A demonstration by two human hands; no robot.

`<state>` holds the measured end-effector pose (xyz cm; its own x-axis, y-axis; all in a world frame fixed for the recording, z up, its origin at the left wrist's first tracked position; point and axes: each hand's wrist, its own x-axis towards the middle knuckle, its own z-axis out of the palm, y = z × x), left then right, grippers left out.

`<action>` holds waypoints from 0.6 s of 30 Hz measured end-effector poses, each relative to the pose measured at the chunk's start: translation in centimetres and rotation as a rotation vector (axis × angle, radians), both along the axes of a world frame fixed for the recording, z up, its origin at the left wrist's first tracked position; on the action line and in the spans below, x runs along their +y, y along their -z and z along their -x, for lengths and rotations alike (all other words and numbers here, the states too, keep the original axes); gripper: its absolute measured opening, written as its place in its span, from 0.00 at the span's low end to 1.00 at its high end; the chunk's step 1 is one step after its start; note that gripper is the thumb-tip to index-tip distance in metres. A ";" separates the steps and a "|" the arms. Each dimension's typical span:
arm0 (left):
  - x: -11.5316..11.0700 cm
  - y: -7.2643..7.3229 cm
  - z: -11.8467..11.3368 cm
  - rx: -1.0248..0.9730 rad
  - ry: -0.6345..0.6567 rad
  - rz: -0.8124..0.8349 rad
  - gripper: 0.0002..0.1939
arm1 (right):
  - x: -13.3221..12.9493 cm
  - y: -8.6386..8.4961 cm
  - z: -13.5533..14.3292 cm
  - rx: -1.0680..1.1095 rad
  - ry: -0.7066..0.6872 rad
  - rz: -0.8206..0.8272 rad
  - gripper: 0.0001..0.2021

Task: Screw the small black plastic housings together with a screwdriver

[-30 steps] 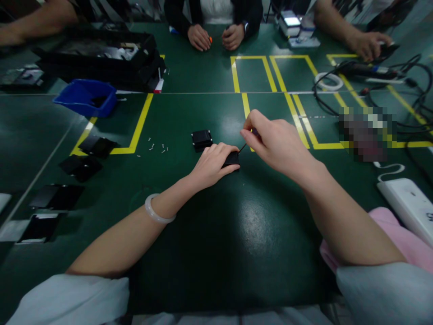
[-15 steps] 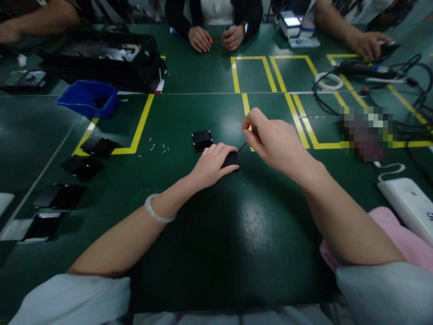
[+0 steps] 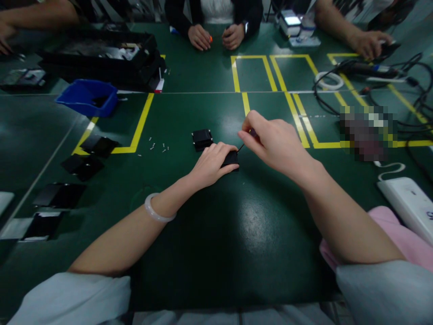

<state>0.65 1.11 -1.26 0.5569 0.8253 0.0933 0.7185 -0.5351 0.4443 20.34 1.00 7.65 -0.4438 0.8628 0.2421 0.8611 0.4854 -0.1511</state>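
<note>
My left hand (image 3: 214,164) grips a small black part (image 3: 231,158) against the green table (image 3: 203,253), with the thumb along its near edge and the fingers over its far side. My right hand (image 3: 270,137) is closed round a thin dark screwdriver (image 3: 241,147), whose handle is mostly hidden in the fingers. The tool slants down to the right end of the held part. Just beyond my left hand lies another black part (image 3: 202,138) with small bright screws at its edges. Several loose screws (image 3: 163,146) are scattered to the left.
Several black parts (image 3: 60,196) line the left side, below a blue bin (image 3: 88,97) and black trays (image 3: 101,63). At right are cables (image 3: 324,106), a white power strip (image 3: 409,203) and pink cloth (image 3: 399,234). Other people's hands (image 3: 200,37) rest across the table.
The fingers of my right hand have shifted slightly round the screwdriver, the fingertips a little further left. My left hand and the held part stay in place. A person's hand at far left has moved.
</note>
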 end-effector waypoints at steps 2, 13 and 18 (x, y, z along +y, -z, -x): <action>0.0 0.0 0.0 -0.001 0.006 -0.007 0.23 | 0.0 0.0 0.0 -0.014 0.005 0.009 0.13; -0.1 0.1 0.0 0.001 0.005 0.004 0.22 | 0.0 0.1 0.1 -0.005 0.006 0.011 0.13; -0.1 0.1 0.0 -0.011 0.010 0.011 0.22 | 0.0 0.3 0.1 0.037 -0.016 0.003 0.14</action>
